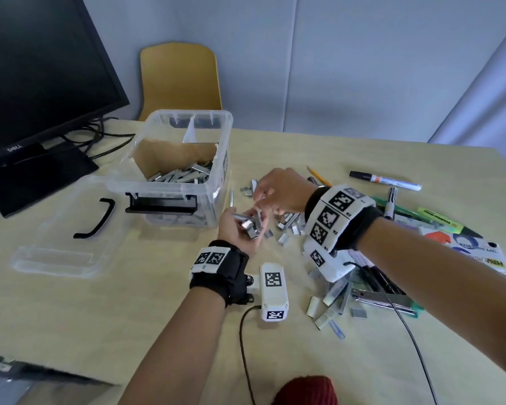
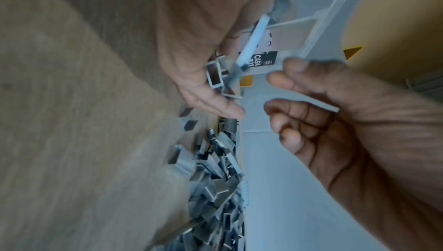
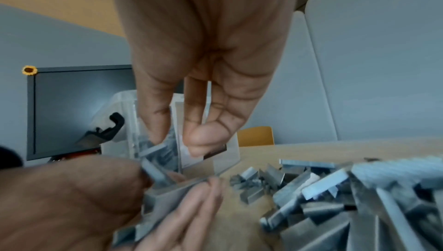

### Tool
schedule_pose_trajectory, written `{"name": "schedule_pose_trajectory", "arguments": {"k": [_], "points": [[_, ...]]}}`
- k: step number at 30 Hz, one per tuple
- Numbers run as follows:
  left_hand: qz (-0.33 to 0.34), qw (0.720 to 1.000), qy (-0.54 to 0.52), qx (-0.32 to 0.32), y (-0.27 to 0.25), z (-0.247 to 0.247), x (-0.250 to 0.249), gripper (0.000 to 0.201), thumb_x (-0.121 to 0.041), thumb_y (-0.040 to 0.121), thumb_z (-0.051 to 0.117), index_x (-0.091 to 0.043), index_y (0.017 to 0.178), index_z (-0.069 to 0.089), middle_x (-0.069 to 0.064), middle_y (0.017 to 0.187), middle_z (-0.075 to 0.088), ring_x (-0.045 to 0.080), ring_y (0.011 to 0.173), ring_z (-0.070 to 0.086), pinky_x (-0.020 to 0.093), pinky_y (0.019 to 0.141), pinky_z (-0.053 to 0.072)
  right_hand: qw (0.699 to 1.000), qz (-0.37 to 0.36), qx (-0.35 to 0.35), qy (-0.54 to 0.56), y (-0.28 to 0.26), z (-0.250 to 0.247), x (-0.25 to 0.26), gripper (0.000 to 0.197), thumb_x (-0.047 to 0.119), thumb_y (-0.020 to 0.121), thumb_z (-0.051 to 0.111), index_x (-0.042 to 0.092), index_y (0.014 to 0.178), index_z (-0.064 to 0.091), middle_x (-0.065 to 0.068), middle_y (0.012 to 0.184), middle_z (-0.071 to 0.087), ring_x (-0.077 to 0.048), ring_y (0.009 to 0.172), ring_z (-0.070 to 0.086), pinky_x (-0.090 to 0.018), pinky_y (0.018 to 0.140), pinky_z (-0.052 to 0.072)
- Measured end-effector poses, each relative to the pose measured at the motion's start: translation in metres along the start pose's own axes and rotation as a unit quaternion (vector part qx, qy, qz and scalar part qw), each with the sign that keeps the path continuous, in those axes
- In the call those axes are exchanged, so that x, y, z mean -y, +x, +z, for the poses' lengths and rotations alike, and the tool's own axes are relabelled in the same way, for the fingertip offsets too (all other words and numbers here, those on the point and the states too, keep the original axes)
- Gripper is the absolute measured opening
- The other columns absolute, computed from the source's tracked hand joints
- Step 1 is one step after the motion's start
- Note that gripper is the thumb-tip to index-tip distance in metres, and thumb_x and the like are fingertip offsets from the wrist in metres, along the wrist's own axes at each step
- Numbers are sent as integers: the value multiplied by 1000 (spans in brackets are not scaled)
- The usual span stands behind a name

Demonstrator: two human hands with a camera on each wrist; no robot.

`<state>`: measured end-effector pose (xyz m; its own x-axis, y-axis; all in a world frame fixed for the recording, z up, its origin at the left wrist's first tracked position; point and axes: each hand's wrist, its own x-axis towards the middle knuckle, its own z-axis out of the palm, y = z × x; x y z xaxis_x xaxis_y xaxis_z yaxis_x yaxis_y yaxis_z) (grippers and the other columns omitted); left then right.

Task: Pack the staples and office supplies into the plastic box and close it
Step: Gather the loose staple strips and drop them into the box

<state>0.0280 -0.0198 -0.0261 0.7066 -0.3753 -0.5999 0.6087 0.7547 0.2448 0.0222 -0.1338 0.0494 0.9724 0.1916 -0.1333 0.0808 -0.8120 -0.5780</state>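
My left hand (image 1: 250, 228) is palm up just right of the clear plastic box (image 1: 224, 147), cupping several grey staple strips (image 1: 249, 225). In the left wrist view these staple strips (image 2: 215, 77) lie against the palm. My right hand (image 1: 262, 200) hovers right over that palm, fingers pointing down and bent. Whether it pinches a strip is unclear in the right wrist view, where its fingertips (image 3: 153, 133) end just above the left hand (image 3: 167, 204). The box has no lid on and holds cardboard and many staples. Its clear lid (image 1: 65, 244) lies flat to the left. A loose staple pile (image 1: 289, 226) sits under my right wrist.
A marker (image 1: 386, 179), a pencil (image 1: 319, 175), a green highlighter (image 1: 438, 220), a stapler (image 1: 383, 299) and packets lie at the right. A black monitor (image 1: 41, 68) stands at the back left, with a yellow chair (image 1: 178, 74) behind the table. Wrist cables trail toward the front edge.
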Motion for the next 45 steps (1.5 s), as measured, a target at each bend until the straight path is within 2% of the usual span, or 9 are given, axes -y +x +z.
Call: {"name": "schedule_pose_trajectory", "arguments": {"k": [5,17,22,27,31,33,36,41,45], "points": [[-9,992,126,0,10,-12,-14,30,-23,95,42,-10,70,52,1,44,53,8,30,48,13,30,39,997,2,-49,-66,-5,-9,-15,10,7,81,61,5,87,69,9,68,54,-9,56,56,-26,67,52],[16,993,60,97,11,-29,-20,34,-21,97,43,-8,66,48,2,40,48,8,27,43,11,29,34,975,5,73,-209,-22,34,-26,13,11,74,69,18,84,67,-6,98,70,-24,96,65,-39,91,50],[42,995,44,73,14,-29,-17,30,-17,95,47,-7,67,49,3,42,48,11,29,47,14,31,40,942,-21,90,-323,-19,50,-18,28,13,83,62,1,109,65,-8,115,63,-20,116,46,-15,76,24],[85,995,24,51,7,-23,-9,29,-14,97,42,-4,70,47,5,49,51,15,37,50,19,43,49,968,-13,22,-249,-12,38,-14,21,10,77,65,-1,94,69,-10,98,66,-28,99,62,-24,66,44],[41,998,2,57,12,-16,-7,20,-17,96,42,-3,84,50,8,82,55,17,67,53,30,67,55,992,-51,-35,-114,-6,24,-1,13,8,77,68,6,90,68,4,74,58,-8,67,53,-14,54,39],[2,998,26,57,15,-13,-10,22,-20,95,44,-1,90,54,11,82,63,19,63,60,26,51,55,994,-49,-40,-84,1,18,2,13,10,78,69,7,90,67,8,65,55,-4,57,51,-12,50,39],[-36,991,102,75,18,-15,-17,43,-25,95,40,-2,64,59,3,47,56,10,32,52,12,32,40,994,-25,-51,-92,11,13,-6,12,5,80,61,1,89,68,-2,65,62,-12,61,59,-15,54,44],[-33,988,136,60,20,-22,-28,57,-23,95,37,-4,44,56,1,40,49,9,26,44,12,25,30,977,2,77,-198,16,26,-22,14,7,79,61,6,91,69,-11,96,71,-22,88,67,-31,82,54],[-7,989,142,32,15,-24,-32,52,-20,95,38,-5,47,52,1,39,46,9,25,42,11,26,29,974,-5,144,-176,12,41,-22,18,17,76,72,12,92,67,-13,97,69,-17,75,63,-22,68,52]]}}
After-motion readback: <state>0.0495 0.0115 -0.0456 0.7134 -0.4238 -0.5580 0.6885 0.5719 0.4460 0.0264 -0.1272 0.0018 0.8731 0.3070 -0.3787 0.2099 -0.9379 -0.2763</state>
